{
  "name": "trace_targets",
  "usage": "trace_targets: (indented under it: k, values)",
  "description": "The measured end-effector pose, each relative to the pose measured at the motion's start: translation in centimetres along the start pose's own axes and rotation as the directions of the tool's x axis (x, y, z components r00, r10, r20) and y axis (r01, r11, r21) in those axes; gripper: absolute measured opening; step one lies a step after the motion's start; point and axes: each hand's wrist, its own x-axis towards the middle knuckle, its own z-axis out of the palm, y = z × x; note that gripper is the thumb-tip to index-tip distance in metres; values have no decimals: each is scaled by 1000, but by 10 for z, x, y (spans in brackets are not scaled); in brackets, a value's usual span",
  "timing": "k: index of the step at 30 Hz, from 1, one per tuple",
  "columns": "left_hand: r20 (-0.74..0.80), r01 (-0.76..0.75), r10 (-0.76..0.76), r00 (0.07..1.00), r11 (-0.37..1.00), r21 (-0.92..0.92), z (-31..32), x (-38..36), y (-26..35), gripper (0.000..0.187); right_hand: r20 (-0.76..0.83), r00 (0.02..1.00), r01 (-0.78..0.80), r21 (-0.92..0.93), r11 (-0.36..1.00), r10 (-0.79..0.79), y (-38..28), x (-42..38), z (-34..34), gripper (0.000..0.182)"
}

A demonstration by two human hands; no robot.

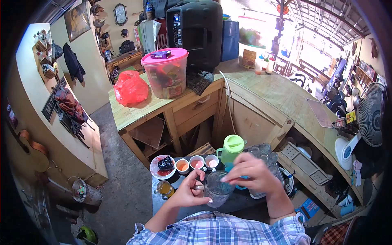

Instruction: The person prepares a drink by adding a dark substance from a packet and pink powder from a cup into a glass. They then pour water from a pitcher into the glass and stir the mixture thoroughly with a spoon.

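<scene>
My left hand (188,192) is wrapped around a clear glass mug (217,195), holding it above the dark bench. Over the mug's mouth is my right hand (255,173), its fingers drawn together and somewhat blurred; anything between them is too small to make out. Behind the mug stands a green lidded pitcher (232,150). Left of it is a row of cups: one with orange contents (182,165), one with pink contents (197,163) and a paler one (211,161). A bowl (155,169) with a black packet (165,163) and a mug of yellowish drink (165,188) lie further left.
Several upturned glasses (265,152) stand at the right, partly behind my right arm. Beyond the bench a wooden counter (134,116) carries a red plastic bag (131,88), a pink-lidded tub (166,77) and a black speaker (194,32). A white fan (369,116) stands on the right.
</scene>
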Motion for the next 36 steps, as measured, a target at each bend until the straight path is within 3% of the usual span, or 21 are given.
trace_targets:
  k: [2, 5, 8, 10, 14, 17, 18, 21, 24, 26, 29, 32, 34, 36]
  values:
    - [35, 23, -22, 999, 1000, -15, 0, 1, 3, 57, 51, 999, -2, -31, 1000, 4, 4, 2, 5, 21]
    - [149, 39, -29, 988, 997, -70, -5, 0, 1, 57, -100, 995, 19, 173, 985, -2, -2, -1, -19, 18]
    - [192, 37, -1, 981, 982, -183, -3, 0, 0, 56, -32, 997, -65, 251, 966, 75, -8, 3, -5, 18]
    - [189, 32, -1, 982, 986, -162, -2, 0, 4, 56, 38, 999, -12, 164, 986, 6, -2, 2, 1, 18]
    - [144, -22, 31, 989, 997, -70, -4, -2, 1, 56, -111, 984, -125, 126, 984, 139, -12, -7, -10, 10]
    - [100, 41, -35, 994, 998, -55, 1, -6, 10, 55, -41, 998, -61, -207, 976, 53, -8, -8, 10, 10]
    - [101, 41, -35, 994, 998, -54, 2, -7, 11, 55, -43, 998, -61, -208, 976, 53, -9, -11, 12, 10]
    - [44, 42, -45, 998, 998, 53, 3, -8, 13, 55, -131, 985, -141, -215, 967, 114, -17, -20, 4, 12]
    - [2, -38, 38, 999, 988, 147, 6, -10, 15, 52, -160, 981, -143, -232, 962, 108, -28, -24, 5, 13]
    - [-8, -64, 73, 997, 914, 401, 7, -11, 17, 49, -89, 987, -155, -282, 947, 135, -26, -28, 19, 19]
    - [-43, -66, 105, 994, 844, 532, 9, -10, 15, 48, -163, 974, -194, -246, 950, 157, -29, -38, 15, 26]
    - [-57, -79, 140, 989, 799, 596, 12, -11, 12, 47, -232, 955, -236, -229, 945, 182, -36, -44, 19, 25]
    - [-54, -77, 141, 988, 776, 626, 18, -9, 15, 45, -169, 961, -262, -290, 921, 220, -30, -50, 30, 26]
    - [-50, -72, 138, 989, 755, 652, 20, -9, 13, 44, -148, 948, -306, -180, 935, 282, -28, -56, 32, 26]
